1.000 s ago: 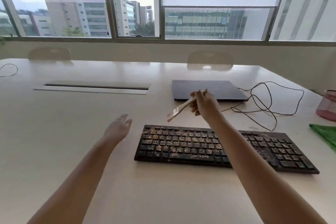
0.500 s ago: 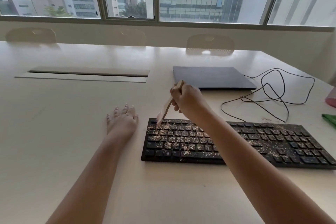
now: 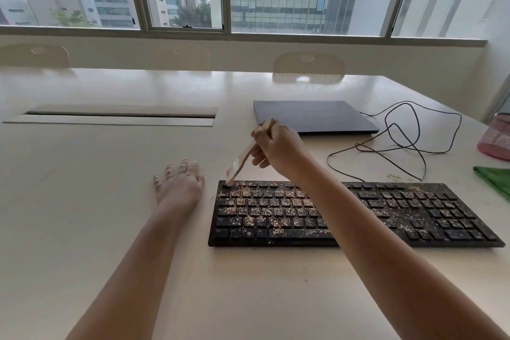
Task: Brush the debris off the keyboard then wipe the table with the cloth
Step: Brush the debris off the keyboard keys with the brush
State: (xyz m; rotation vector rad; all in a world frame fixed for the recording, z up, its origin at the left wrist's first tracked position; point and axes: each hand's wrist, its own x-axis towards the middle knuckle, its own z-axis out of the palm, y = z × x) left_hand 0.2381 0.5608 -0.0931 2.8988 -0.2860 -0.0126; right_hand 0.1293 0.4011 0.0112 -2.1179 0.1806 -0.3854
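Still on step 1, brushing. Right hand (image 3: pixel 278 146) gripped the brush (image 3: pixel 242 159), tip at the keyboard (image 3: pixel 356 215) far-left corner, just right of the left hand (image 3: pixel 179 185), which lay flat w/ fingers relaxed on the table (image 3: pixel 82 201). Debris (image 3: pixel 265 204) covered most keys. Next, probably sweeping strokes across rows. Cloth (image 3: pixel 494 179) sat well right of the right hand, untouched.

Black keyboard (image 3: pixel 358 215) flat on table, speckled with debris (image 3: pixel 265 207), green cloth (image 3: pixel 494 181) right

right hand (image 3: pixel 278 150) lowered brush (image 3: pixel 242 159) onto keyboard (image 3: pixel 345 212) corner | left hand (image 3: pixel 179 188) now flat on table (image 3: pixel 82 201)
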